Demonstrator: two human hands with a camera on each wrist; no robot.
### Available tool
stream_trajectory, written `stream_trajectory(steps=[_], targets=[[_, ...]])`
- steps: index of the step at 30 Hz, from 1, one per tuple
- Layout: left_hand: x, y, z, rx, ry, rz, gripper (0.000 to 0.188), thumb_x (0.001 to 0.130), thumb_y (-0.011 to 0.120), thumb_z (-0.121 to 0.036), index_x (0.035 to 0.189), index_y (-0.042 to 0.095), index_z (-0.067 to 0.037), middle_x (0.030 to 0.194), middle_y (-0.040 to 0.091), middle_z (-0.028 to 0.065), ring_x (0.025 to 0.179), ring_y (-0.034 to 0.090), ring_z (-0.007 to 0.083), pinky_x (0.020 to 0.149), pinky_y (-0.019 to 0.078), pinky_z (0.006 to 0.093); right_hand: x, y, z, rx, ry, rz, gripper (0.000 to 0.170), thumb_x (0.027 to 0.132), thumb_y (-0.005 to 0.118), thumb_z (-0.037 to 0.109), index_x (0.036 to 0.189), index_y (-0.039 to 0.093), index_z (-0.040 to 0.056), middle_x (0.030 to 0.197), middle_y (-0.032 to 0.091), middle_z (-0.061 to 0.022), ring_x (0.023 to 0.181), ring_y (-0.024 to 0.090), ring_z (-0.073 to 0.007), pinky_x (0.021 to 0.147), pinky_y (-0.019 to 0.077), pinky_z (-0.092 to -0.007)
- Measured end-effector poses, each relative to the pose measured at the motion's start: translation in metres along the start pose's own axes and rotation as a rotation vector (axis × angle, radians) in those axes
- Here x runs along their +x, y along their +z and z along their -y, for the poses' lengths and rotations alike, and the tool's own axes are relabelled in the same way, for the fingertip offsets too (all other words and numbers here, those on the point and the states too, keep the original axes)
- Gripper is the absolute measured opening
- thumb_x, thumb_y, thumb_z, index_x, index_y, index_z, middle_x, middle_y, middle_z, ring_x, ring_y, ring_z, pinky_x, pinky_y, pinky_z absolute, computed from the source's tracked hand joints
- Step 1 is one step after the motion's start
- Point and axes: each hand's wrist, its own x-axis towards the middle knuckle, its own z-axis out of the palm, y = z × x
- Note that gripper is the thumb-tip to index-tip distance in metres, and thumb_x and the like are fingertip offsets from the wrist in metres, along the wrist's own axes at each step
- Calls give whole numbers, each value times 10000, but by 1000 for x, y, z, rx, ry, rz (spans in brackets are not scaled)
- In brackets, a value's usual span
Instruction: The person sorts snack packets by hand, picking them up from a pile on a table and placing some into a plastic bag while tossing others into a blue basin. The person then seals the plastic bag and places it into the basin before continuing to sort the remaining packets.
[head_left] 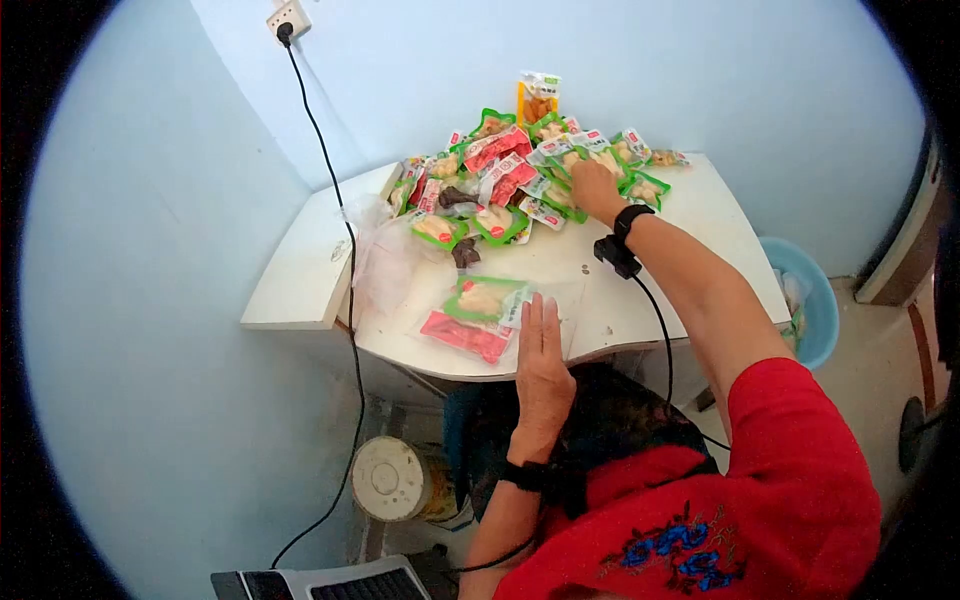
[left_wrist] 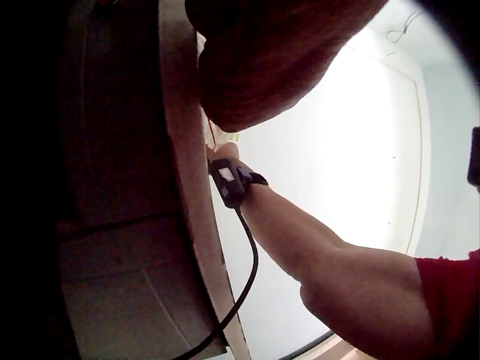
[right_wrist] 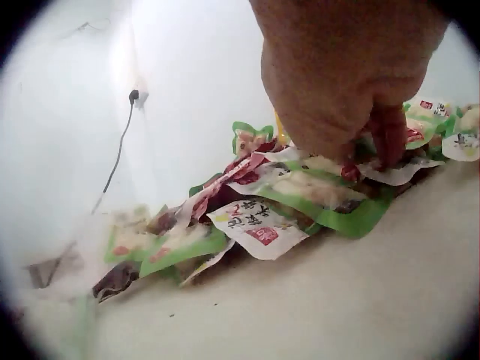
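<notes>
Right hand (head_left: 597, 190): at the right part of the pile (head_left: 507, 180), toward the back of the desk (head_left: 710, 215). Right wrist view: fingers bent, pointing down among the packs, just behind a green-edged pack (right_wrist: 364, 215). Tips partly hidden; cannot tell whether this grip pinches a pack. A white pack (right_wrist: 262, 229) lies at the left side of the green-edged one, both at the front of the pile.

Left hand (head_left: 545, 375): fingers straight and pressed together, pointing away from the body; this grip is not curled round anything. It lies at the right end of a clear bag (head_left: 437, 307) near the desk's front edge. Left wrist view too dark to show contact.

Inside the bag: a green pack (head_left: 485, 298) and, nearer the body, a red pack (head_left: 465, 336). Both long axes run roughly left to right, so the left fingers point across them.

Key relation: from the right grip, the bag lies toward the body and to the left, well apart. Right hand nearer the pile, left hand nearer the bag.
</notes>
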Motion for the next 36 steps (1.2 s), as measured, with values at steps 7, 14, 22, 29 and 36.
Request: stream_trajectory(steps=[7, 14, 22, 29, 36], targets=[[-1, 3, 1, 9, 10, -21, 671, 721, 442, 167, 1379, 370, 60, 1457, 333, 261, 1365, 301, 425, 1117, 283, 466, -15, -11, -16, 111, -121, -339, 93, 729, 578, 18, 725, 662, -22, 740, 643, -223, 729, 640, -376, 674, 516, -426], [0, 6, 3, 13, 23, -47, 668, 721, 439, 151, 1379, 366, 60, 1464, 326, 249, 1370, 290, 423, 1124, 281, 459, -87, -99, -44, 463, -130, -88, 109, 744, 580, -3, 782, 681, 16, 774, 669, -152, 717, 648, -298, 655, 504, -387], [3, 6, -2, 69, 26, -80, 673, 707, 456, 180, 1365, 383, 58, 1466, 328, 236, 1371, 291, 420, 1112, 304, 454, -141, -108, -108, 312, -167, -29, 142, 781, 611, 29, 898, 684, -7, 921, 664, -186, 841, 643, -308, 748, 519, -383], [5, 13, -6, 98, 25, -119, 657, 721, 439, 159, 1366, 385, 48, 1465, 329, 234, 1369, 295, 420, 1122, 292, 458, -175, -154, -53, -107, 169, 396, 705, 705, 662, 604, 866, 668, -82, 862, 624, -260, 847, 633, -362, 699, 518, -449], [3, 11, -14, 85, 4, -140, 652, 725, 429, 146, 1366, 393, 39, 1456, 336, 243, 1361, 307, 424, 1124, 288, 460, -186, -150, -51, 398, 268, 257, 418, 650, 821, 274, 816, 601, -40, 769, 616, -146, 687, 634, -222, 608, 525, -344]])
